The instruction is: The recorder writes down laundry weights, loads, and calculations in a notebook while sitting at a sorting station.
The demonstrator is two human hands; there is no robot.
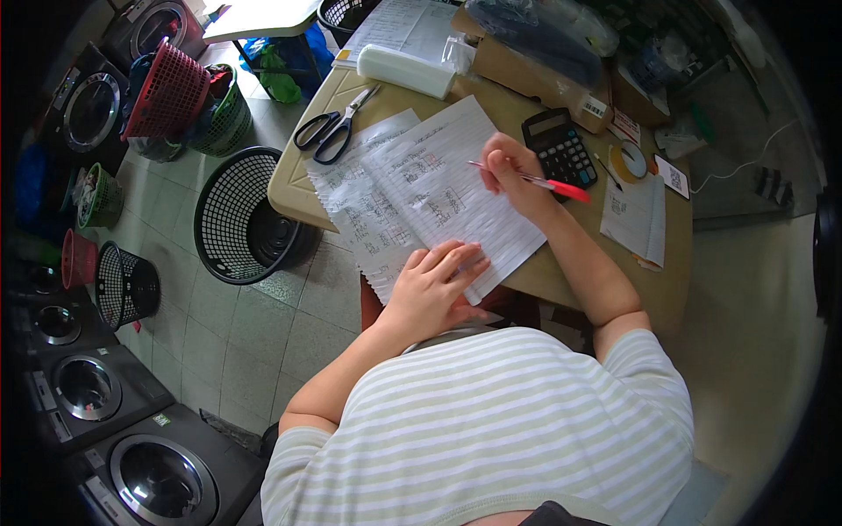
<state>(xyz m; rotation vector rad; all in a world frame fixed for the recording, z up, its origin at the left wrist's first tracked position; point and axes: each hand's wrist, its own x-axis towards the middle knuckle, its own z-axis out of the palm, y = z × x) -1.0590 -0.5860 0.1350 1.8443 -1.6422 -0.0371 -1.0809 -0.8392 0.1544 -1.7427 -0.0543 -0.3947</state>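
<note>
A red ballpoint pen point(571, 190) is gripped in my right hand point(512, 172), its tip pointing left above a lined sheet of paper point(454, 197) that bears handwriting. My left hand point(437, 283) rests on the lower edge of that sheet, fingers slightly apart; whether it pinches the paper is hard to tell. Under the left side lies a second written sheet point(358, 217) with a torn edge. Scissors with dark handles point(334, 126) lie at the sheets' upper left. A black calculator point(559, 146) sits just beyond my right hand.
On the table point(296, 177) are a white case point(404, 71), a cardboard box point(513, 69), a tape roll point(628, 162), a notepad point(635, 223) and a phone point(672, 176). A black laundry basket point(227, 223) stands on the floor at left, near more baskets and front-loading washing machines point(161, 477).
</note>
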